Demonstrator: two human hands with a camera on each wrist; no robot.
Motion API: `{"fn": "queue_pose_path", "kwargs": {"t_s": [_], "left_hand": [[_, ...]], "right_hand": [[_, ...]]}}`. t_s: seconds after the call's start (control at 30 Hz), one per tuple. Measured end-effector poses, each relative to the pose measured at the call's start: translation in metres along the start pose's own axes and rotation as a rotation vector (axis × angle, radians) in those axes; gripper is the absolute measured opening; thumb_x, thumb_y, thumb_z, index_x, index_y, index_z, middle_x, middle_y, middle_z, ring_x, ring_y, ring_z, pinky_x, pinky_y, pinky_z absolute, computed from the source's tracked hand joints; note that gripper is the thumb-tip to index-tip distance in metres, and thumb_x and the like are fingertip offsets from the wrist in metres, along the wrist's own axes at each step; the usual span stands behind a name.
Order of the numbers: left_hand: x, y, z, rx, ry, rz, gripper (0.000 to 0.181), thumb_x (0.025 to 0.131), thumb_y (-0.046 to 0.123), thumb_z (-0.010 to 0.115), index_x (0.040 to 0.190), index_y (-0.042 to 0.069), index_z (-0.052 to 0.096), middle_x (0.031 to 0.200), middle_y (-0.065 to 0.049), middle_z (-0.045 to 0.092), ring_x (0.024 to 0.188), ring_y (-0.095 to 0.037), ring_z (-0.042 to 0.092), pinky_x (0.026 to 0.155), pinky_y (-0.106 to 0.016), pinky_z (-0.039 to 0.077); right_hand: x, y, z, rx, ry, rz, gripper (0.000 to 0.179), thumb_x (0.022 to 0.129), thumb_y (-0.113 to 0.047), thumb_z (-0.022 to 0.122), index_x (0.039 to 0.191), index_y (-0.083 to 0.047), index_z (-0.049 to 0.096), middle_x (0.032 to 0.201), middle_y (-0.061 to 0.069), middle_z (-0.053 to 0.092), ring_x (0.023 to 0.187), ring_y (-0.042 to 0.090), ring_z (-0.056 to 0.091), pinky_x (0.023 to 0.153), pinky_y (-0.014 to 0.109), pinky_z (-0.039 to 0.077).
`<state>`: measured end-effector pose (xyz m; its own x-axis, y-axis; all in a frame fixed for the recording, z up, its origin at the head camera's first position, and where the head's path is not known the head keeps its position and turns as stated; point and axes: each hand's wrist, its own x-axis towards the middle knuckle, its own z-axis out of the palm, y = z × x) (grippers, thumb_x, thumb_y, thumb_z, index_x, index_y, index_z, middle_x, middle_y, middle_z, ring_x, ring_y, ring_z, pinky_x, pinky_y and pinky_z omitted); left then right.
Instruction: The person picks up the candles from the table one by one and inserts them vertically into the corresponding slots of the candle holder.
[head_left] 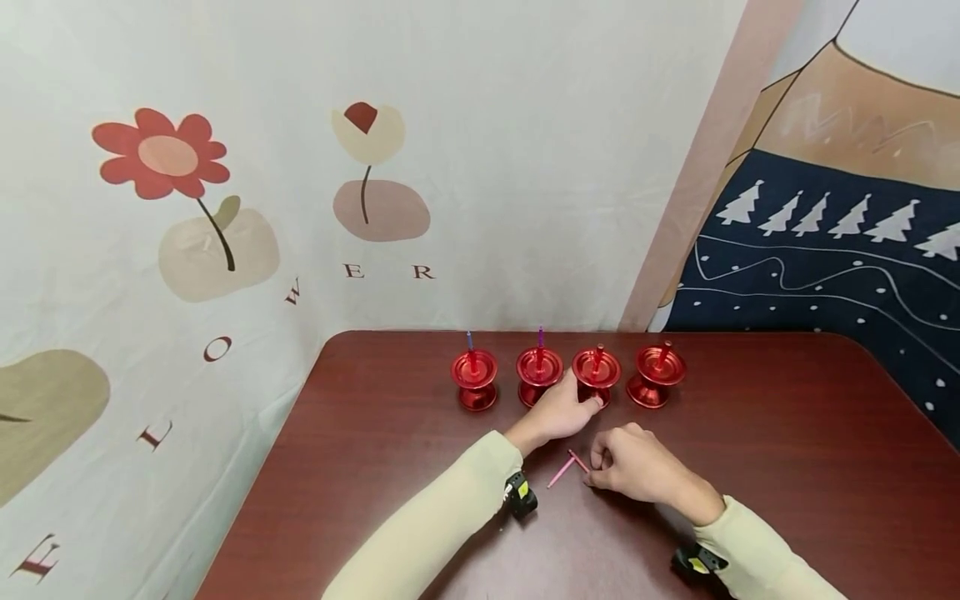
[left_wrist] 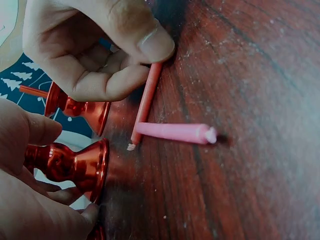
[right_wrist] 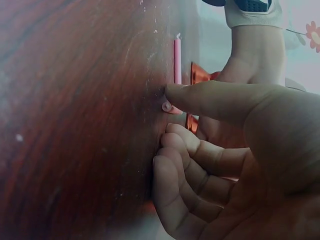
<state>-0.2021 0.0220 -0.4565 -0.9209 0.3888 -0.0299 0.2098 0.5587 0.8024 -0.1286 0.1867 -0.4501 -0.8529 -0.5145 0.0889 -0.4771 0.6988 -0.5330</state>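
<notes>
Four shiny red candle holders stand in a row; a thin blue candle [head_left: 469, 340] rises from the leftmost holder [head_left: 475, 379] and a purple candle [head_left: 541, 337] from the second holder [head_left: 539, 367]. My left hand [head_left: 558, 410] grips the third holder [head_left: 596, 367] low down, thumb on its near side. A red candle [left_wrist: 146, 102] lies on the tabletop, with a pink candle [left_wrist: 172, 132] crossing its wick end. At the red candle's other end my right hand [head_left: 637, 463] has its thumb and curled index finger around it, right at the wood.
The rightmost holder [head_left: 656, 375] stands beside the third, a short red tube upright in its middle. All stand near the back edge of the dark brown table [head_left: 780, 467]. A printed cloth [head_left: 525, 167] hangs behind it.
</notes>
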Motion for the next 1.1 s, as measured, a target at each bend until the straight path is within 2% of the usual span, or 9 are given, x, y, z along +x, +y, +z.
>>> {"fn": "queue_pose_path", "kwargs": {"t_s": [0.13, 0.17, 0.27, 0.37, 0.4, 0.5, 0.6, 0.9, 1.1], "left_hand": [[0.000, 0.000, 0.004, -0.025, 0.021, -0.004, 0.061, 0.104, 0.021, 0.072, 0.158, 0.002, 0.049, 0.154, -0.017, 0.060, 0.141, -0.031, 0.059, 0.117, -0.043, 0.048], [0.001, 0.000, 0.005, -0.028, 0.029, -0.002, 0.060, 0.104, 0.020, 0.073, 0.156, 0.002, 0.050, 0.153, -0.017, 0.060, 0.141, -0.031, 0.059, 0.117, -0.043, 0.048], [0.002, -0.001, 0.007, -0.046, 0.044, -0.001, 0.058, 0.103, 0.019, 0.074, 0.155, 0.003, 0.052, 0.152, -0.016, 0.061, 0.142, -0.030, 0.058, 0.118, -0.043, 0.047], [0.003, -0.001, 0.008, -0.068, 0.053, -0.004, 0.057, 0.103, 0.018, 0.074, 0.154, 0.003, 0.054, 0.152, -0.016, 0.062, 0.143, -0.029, 0.057, 0.119, -0.042, 0.045], [0.003, -0.001, 0.008, -0.076, 0.052, -0.005, 0.057, 0.103, 0.018, 0.074, 0.155, 0.003, 0.054, 0.152, -0.015, 0.062, 0.144, -0.028, 0.057, 0.119, -0.042, 0.045], [0.004, -0.002, 0.009, -0.097, 0.052, 0.007, 0.054, 0.103, 0.015, 0.073, 0.153, 0.002, 0.055, 0.150, -0.016, 0.063, 0.142, -0.028, 0.058, 0.119, -0.042, 0.045], [0.005, -0.004, 0.009, -0.101, 0.058, 0.022, 0.051, 0.102, 0.014, 0.073, 0.150, 0.002, 0.057, 0.146, -0.015, 0.065, 0.140, -0.026, 0.059, 0.118, -0.042, 0.046], [0.006, -0.005, 0.011, -0.122, 0.065, 0.019, 0.050, 0.100, 0.012, 0.076, 0.146, 0.002, 0.059, 0.145, -0.015, 0.065, 0.138, -0.025, 0.059, 0.118, -0.041, 0.045], [0.007, -0.006, 0.011, -0.132, 0.076, 0.062, 0.051, 0.099, 0.007, 0.075, 0.148, 0.002, 0.060, 0.144, -0.014, 0.067, 0.138, -0.023, 0.060, 0.119, -0.040, 0.044]], "right_hand": [[0.000, 0.003, 0.002, -0.023, 0.031, -0.036, 0.033, 0.081, -0.012, 0.089, 0.069, -0.026, 0.062, 0.061, -0.023, 0.048, 0.059, -0.002, 0.045, 0.054, 0.026, 0.044], [0.001, 0.013, 0.007, -0.028, 0.050, -0.079, 0.032, 0.082, -0.013, 0.087, 0.067, -0.027, 0.062, 0.061, -0.022, 0.048, 0.059, -0.001, 0.046, 0.054, 0.028, 0.044], [-0.001, 0.013, 0.008, -0.076, 0.072, -0.101, 0.033, 0.076, -0.010, 0.083, 0.061, -0.028, 0.059, 0.057, -0.024, 0.045, 0.056, 0.001, 0.044, 0.051, 0.030, 0.043], [-0.002, 0.012, 0.004, -0.130, 0.056, -0.097, 0.033, 0.072, -0.012, 0.083, 0.057, -0.029, 0.059, 0.054, -0.024, 0.045, 0.054, 0.002, 0.044, 0.050, 0.031, 0.044], [-0.003, 0.003, -0.003, -0.147, 0.036, -0.062, 0.034, 0.069, -0.010, 0.084, 0.056, -0.029, 0.058, 0.053, -0.025, 0.044, 0.052, 0.001, 0.044, 0.049, 0.030, 0.043], [-0.004, 0.006, -0.010, -0.156, 0.012, -0.043, 0.032, 0.070, -0.012, 0.086, 0.059, -0.029, 0.061, 0.054, -0.025, 0.047, 0.054, -0.001, 0.045, 0.050, 0.027, 0.043], [-0.004, 0.012, -0.018, -0.132, 0.023, -0.033, 0.029, 0.072, -0.010, 0.086, 0.066, -0.027, 0.063, 0.058, -0.023, 0.049, 0.055, -0.002, 0.045, 0.051, 0.025, 0.042], [0.004, 0.018, -0.050, -0.010, 0.219, -0.016, 0.021, 0.077, -0.002, 0.079, 0.080, -0.019, 0.066, 0.068, -0.016, 0.059, 0.062, 0.002, 0.056, 0.057, 0.026, 0.051], [0.018, 0.018, -0.066, 0.044, 0.363, -0.020, 0.018, 0.081, 0.002, 0.079, 0.087, -0.013, 0.071, 0.076, -0.009, 0.067, 0.070, 0.009, 0.063, 0.062, 0.025, 0.055]]}}
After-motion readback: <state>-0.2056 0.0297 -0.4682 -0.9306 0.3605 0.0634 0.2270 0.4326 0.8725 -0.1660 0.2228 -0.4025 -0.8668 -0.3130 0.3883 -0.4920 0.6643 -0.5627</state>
